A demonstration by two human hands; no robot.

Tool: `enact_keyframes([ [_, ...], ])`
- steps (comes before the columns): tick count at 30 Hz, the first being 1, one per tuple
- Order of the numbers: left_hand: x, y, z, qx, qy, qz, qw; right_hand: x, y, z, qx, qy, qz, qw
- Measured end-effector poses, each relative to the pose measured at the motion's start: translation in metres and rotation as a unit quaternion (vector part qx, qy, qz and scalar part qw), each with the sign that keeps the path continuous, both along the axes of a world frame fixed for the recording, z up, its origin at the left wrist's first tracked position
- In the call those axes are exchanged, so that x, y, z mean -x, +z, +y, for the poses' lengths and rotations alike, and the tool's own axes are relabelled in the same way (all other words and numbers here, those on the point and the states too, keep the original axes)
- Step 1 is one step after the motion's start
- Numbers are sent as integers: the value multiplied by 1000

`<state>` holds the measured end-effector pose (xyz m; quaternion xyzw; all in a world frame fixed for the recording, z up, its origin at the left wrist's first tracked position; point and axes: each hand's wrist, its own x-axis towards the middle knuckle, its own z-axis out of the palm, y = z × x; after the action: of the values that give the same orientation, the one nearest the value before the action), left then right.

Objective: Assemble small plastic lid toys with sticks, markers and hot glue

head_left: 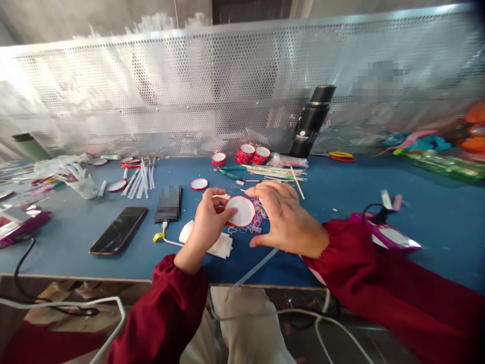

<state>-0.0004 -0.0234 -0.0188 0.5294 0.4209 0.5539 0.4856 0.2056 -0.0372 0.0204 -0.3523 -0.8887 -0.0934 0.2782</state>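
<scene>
In our left hand [206,225] the grip grasps the red-rimmed white disc [240,211]; our right hand [287,218] pinches a red thread [255,212] above the counter [341,202].

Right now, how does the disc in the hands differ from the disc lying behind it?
The held disc is pinched in the left hand; the lying disc rests flat on the table. The held disc looks larger, though nearer. A red thread crosses the right hand beside the held disc; none nears the lying disc. Both are white, round, red-rimmed.
</scene>
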Motion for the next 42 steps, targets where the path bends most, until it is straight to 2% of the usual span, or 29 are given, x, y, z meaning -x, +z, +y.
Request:
enact_keyframes([
  [10,2,6,-5,-17,-39,-10,999,7,-3,11,11,4,-1,1000],
  [18,-14,3,-8,-45,-35,-32,998,16,-5,10,23,14,12,1000],
  [24,-10,4,-9,-21,-10,-27,999,16,-6,12,31,2,33,999],
  [42,-10,3,-12,-7,-36,-82,996,16,-9,10,47,0,58,997],
])
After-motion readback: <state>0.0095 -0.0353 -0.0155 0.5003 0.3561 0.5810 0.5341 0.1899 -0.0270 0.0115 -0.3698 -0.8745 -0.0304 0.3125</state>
